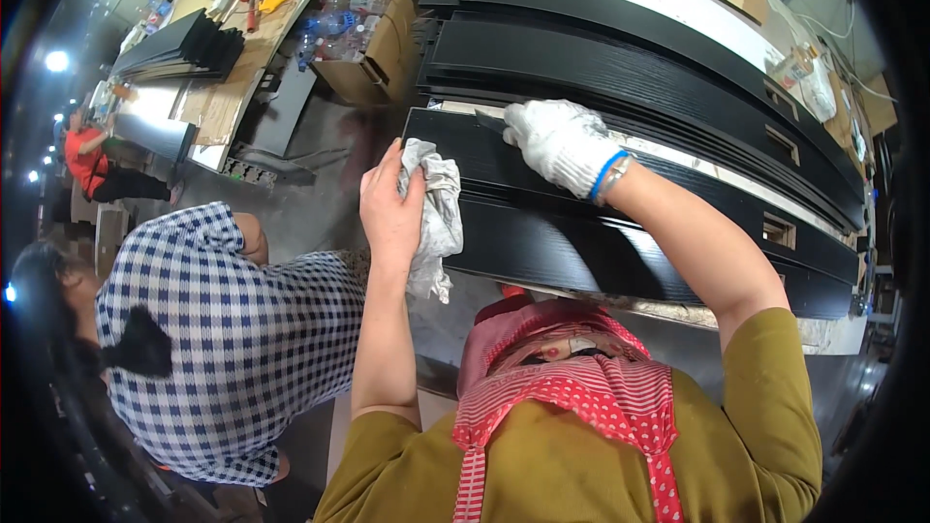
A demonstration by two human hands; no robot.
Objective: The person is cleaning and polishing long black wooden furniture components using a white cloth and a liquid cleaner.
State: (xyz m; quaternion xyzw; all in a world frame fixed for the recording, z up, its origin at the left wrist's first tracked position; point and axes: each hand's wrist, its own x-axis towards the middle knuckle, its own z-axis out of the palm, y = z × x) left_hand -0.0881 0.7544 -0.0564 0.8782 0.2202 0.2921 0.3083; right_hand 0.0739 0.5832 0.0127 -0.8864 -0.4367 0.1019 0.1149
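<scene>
— Looking down through the head view: holding what on the left?

— Clutching a rag [443,218] in the bare left hand [390,208], pinching it between thumb and bent fingers, at the left end of a black board [465,152]; letting the cloth hang past the board's near edge.

— And on the right?

— Reaching over the same board with the gloved right hand [562,140], bending the fingers closely together around a thin dark tool [491,122]; pointing its tip leftward, by the board's far edge. Not being able to tell about contact between tip and board.

— Working over what surface?

— Leaning toward a pale bench [823,336], facing more black boards [581,63] in a stack beyond, showing rectangular cutouts near the right ends.

— And seeing what around the room?

— Having a co-worker [232,329] in a checked top bending close by on the left; spotting a carton [392,63] of bottles past the bench's left end, another bench [247,68] bearing dark boards [184,46], and, farther off, a person [89,150] in red beside it.
</scene>
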